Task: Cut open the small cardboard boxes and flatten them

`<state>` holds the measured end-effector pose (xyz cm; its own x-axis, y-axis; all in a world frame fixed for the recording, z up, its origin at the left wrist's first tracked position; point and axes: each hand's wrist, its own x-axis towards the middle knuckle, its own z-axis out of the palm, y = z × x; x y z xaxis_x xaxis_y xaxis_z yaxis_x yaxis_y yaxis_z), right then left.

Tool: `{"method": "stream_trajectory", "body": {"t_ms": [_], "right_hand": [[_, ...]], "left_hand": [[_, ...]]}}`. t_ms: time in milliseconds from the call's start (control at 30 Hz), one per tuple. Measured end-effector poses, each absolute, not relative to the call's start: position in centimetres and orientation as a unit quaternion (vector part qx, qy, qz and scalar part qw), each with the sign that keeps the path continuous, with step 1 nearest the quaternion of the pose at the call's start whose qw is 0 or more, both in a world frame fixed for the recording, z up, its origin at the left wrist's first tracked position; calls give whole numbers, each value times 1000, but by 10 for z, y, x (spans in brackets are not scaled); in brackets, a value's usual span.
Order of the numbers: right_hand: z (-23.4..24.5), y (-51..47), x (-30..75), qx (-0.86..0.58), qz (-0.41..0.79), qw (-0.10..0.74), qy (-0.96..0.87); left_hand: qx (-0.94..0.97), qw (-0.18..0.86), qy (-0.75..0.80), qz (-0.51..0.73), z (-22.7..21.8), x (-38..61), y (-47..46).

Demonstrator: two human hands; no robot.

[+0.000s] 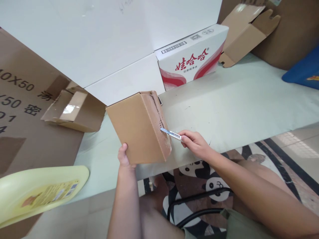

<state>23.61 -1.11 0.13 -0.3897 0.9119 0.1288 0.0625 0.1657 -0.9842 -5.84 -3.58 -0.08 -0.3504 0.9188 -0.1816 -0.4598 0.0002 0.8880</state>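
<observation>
A brown cardboard box (133,129) is held tilted over the pale green tabletop by my left hand (124,156), whose thumb presses on the near lower corner while the other fingers are hidden beneath. Clear tape covers the box's right side, and a ragged dark slit runs along that side. My right hand (193,141) grips a slim utility knife (171,133) with a silvery handle. The knife's blade tip touches the taped side at the slit, or is just at it. A small dark-edged object (159,100) shows partly behind the box.
A white carton with red characters (190,63) stands at the back, beside an opened cardboard box (245,35). Another opened box (77,111) sits left. A pale yellow plastic item (42,192) is at lower left, a blue one (304,71) at right.
</observation>
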Motion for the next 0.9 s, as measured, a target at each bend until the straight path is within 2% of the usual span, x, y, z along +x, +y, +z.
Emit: {"method": "stream_trajectory", "body": {"t_ms": [900], "right_hand": [[1,-11,236,-381,520,403,-649]], "left_hand": [[222,509,489,672,0,-56,-35]]}}
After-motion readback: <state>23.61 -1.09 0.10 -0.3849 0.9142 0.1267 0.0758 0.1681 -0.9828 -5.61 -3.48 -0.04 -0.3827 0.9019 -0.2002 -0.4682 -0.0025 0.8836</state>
